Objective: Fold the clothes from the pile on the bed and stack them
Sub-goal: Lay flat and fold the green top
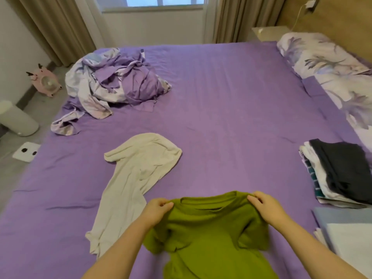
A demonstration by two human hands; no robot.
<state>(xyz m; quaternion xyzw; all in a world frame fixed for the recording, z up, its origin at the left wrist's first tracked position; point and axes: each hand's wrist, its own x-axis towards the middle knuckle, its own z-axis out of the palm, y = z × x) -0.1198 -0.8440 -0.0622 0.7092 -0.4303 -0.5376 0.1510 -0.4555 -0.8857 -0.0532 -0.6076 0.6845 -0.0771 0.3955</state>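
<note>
We have the green tee up by its shoulders at the near edge of the bed, and the step in hand looks like squaring it before it goes down flat. To do that well, we judge, both shoulder seams should be kept level and the cloth pulled gently taut between the hands, so the collar sits centred and the sleeves, now bunched under the body, fall free. Then we would lay it on the bare sheet ahead, smooth it, and only then fold the sides in; a crooked lay-down gives a lopsided fold that will not sit well on the stack at the right

Our left hand pinches the tee's left shoulder beside the collar, fingers curled tightly round the fabric. Our right hand does the same on the other shoulder, fingertips tucked over the edge. Neither has spare opening; both are closed on cloth

The tee hangs between the hands, its lower part running out of view. The cream garment lies unfolded just to the left, and the pile waits far across the bed
</note>
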